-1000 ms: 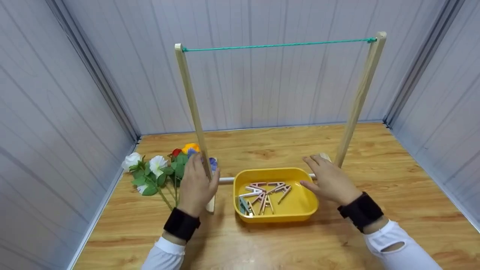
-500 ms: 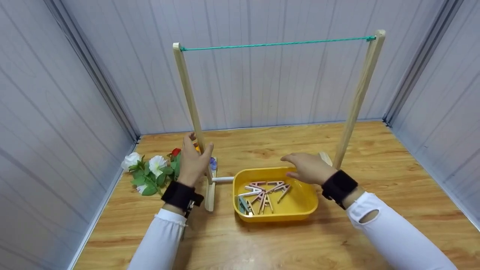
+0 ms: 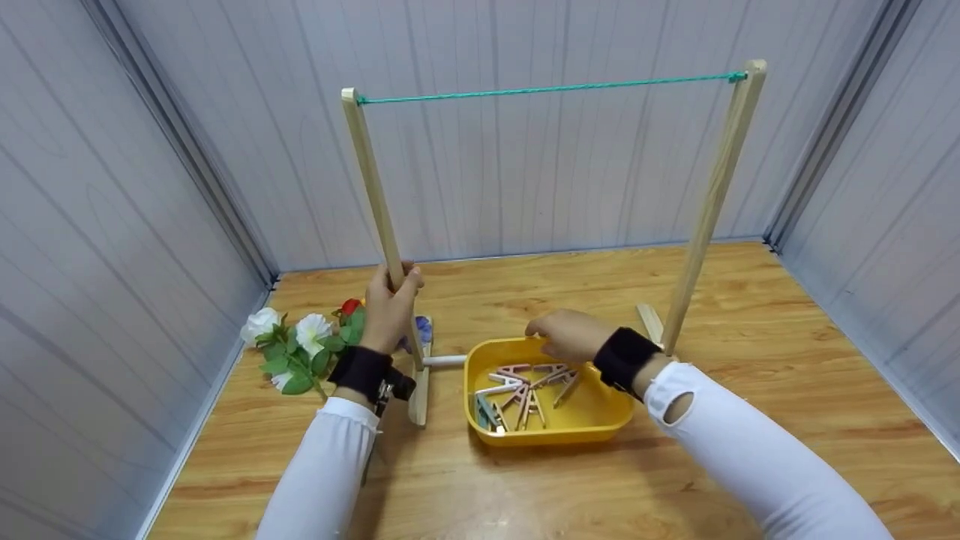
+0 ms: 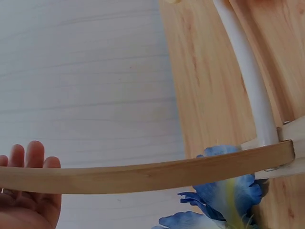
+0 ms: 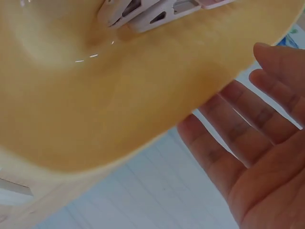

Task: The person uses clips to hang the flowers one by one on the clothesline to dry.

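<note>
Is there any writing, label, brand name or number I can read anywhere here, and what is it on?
None: no words, numbers or signs show.
Yellow tray: plain.
Clothespins: no readable marks.
Wooden rack, green cord, black wristbands: blank.

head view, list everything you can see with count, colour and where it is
wooden rack: 1, pale wood, two uprights standing on the table
cord: 1, green, strung between the upright tops
tray: 1, yellow, on the table between the uprights
clothes pegs: several, pink, white and green, in the tray
artificial flowers: 1 bunch, white, red, blue, left of the rack
table: 1, wood grain
left hand: 1, grips the left upright
right hand: 1, at the tray's far rim
</note>
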`<state>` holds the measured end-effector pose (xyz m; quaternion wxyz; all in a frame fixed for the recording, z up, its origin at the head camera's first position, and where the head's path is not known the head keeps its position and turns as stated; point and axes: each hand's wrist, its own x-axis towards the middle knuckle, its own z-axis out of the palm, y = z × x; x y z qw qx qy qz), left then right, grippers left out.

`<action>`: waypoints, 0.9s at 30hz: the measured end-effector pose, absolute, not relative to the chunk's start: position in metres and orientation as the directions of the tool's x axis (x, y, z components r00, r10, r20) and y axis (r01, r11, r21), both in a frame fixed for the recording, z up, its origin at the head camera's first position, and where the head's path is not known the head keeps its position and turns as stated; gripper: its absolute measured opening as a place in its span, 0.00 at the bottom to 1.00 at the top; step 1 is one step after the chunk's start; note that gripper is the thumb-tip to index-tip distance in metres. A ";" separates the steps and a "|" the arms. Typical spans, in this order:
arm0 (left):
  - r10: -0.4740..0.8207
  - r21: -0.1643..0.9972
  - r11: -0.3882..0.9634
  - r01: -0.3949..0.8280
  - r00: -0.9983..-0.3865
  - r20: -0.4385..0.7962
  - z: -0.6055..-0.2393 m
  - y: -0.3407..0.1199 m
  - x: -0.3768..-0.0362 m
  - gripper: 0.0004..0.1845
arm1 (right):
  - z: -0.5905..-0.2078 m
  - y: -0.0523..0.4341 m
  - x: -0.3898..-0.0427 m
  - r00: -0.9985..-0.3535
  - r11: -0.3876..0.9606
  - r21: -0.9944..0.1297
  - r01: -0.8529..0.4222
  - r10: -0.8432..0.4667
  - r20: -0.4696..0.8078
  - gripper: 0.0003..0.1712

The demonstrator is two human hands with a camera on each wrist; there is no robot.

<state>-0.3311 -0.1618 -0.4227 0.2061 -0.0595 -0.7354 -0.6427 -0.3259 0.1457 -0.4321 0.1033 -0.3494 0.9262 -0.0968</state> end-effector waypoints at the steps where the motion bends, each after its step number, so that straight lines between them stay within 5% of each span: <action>1: -0.183 0.929 0.139 0.344 -0.913 0.366 -0.421 -0.161 -0.332 0.11 | -0.434 0.143 -0.328 -0.734 0.739 -0.244 -0.628 -0.666 -0.131 0.20; 6: -0.188 0.949 0.035 0.314 -0.930 0.315 -0.413 -0.157 -0.340 0.10 | -0.443 0.131 -0.338 -0.735 0.745 -0.224 -0.629 -0.663 -0.142 0.21; 11: -0.218 0.944 0.087 0.318 -0.919 0.330 -0.414 -0.154 -0.346 0.23 | -0.450 0.122 -0.343 -0.729 0.740 -0.236 -0.630 -0.669 -0.148 0.21; 17: -0.258 0.929 0.144 0.341 -0.894 0.367 -0.420 -0.150 -0.348 0.29 | -0.459 0.119 -0.348 -0.710 0.712 -0.269 -0.648 -0.693 -0.125 0.08; 21: -0.263 0.928 0.150 0.340 -0.892 0.369 -0.422 -0.149 -0.349 0.30 | -0.461 0.119 -0.350 -0.693 0.696 -0.305 -0.650 -0.708 -0.138 0.21; 27: -0.278 0.924 0.164 0.346 -0.882 0.380 -0.420 -0.150 -0.352 0.29 | -0.453 0.119 -0.354 -0.661 0.671 -0.329 -0.664 -0.733 -0.162 0.26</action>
